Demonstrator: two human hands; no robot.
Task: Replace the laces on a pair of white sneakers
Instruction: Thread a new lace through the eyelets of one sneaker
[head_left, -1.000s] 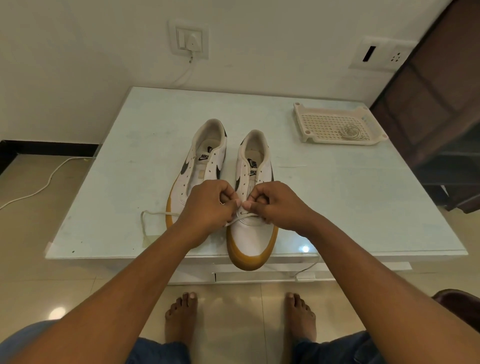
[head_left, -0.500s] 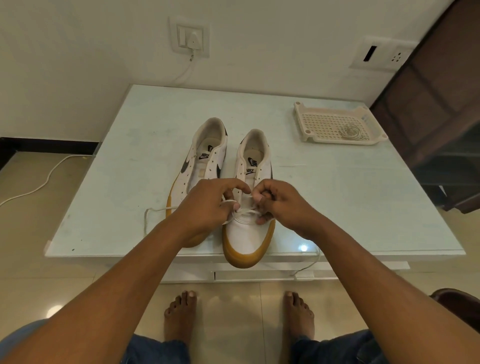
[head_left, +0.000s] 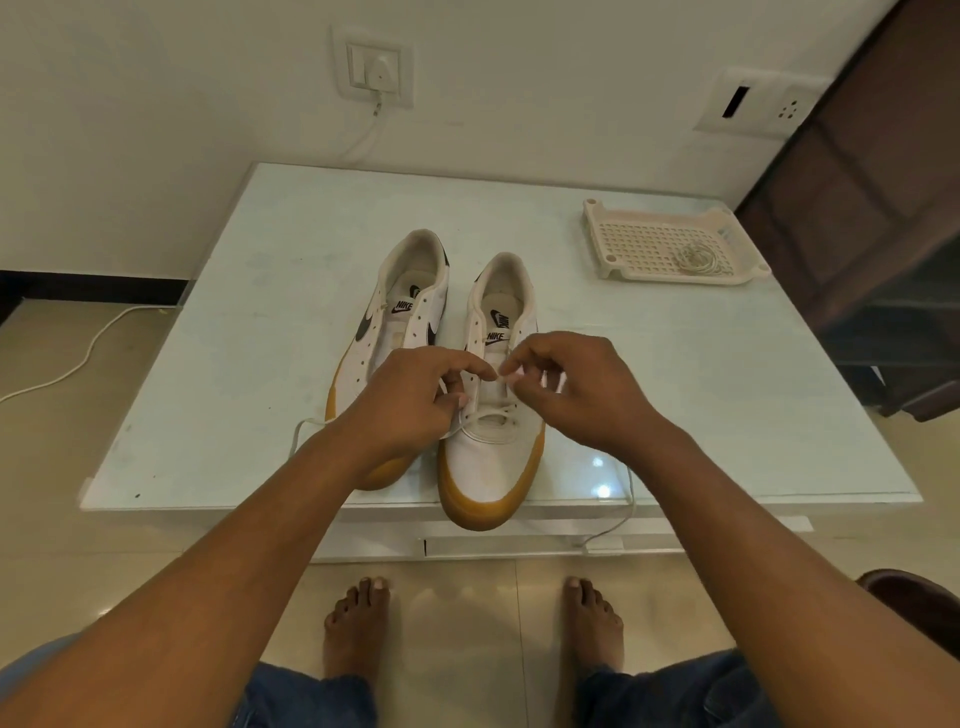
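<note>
Two hands work over the right sneaker (head_left: 491, 415) on the table (head_left: 270, 332): left hand (head_left: 415, 405) pinches the lace (head_left: 488, 415) taut at the lower eyelets, right hand (head_left: 566, 384) pinches its tip for threading.

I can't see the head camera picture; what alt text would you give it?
Two bare hands, left hand and right hand, thread a white lace through the lowest eyelets of the right-side sneaker on a pale table. The other sneaker lies unlaced beside it. A perforated tray at the far right holds a coiled lace.
</note>
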